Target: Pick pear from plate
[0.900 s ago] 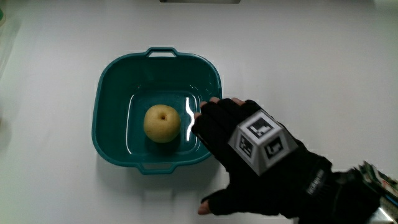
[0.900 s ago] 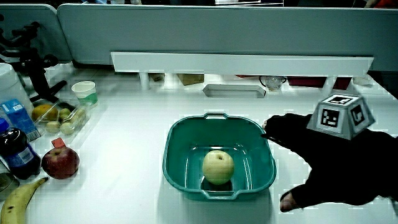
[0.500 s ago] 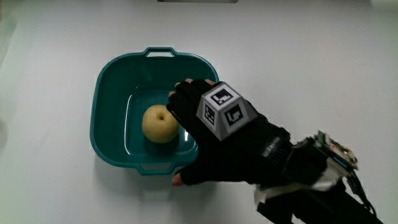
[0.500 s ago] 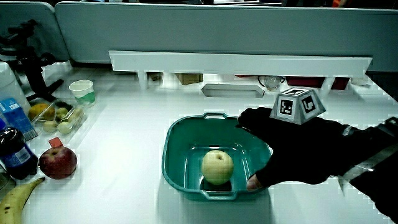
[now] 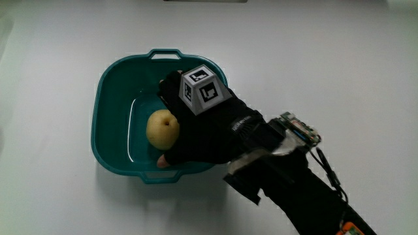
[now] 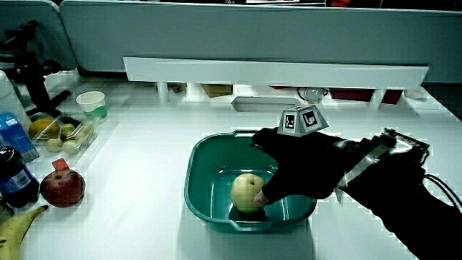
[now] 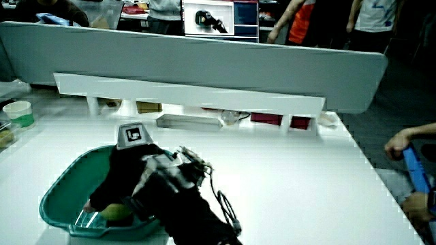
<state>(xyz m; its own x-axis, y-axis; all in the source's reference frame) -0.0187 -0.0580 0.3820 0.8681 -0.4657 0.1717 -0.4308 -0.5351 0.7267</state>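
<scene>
White table (image 5: 59,59) holds a teal basin (image 5: 111,81) with the pear (image 5: 160,128) lying inside on its bottom. Over the basin the hand (image 5: 202,127) reaches in beside the pear, fingers (image 6: 266,139) and thumb curling around it, touching it but not clearly closed. Nearby in a side view lie an apple (image 6: 62,187), a banana (image 6: 18,227) and a cup (image 6: 91,104).

yellow pear (image 5: 162,128), teal plate (image 5: 111,98), black hands (image 5: 202,130), black-and-white patterned cube (image 5: 201,90).
</scene>
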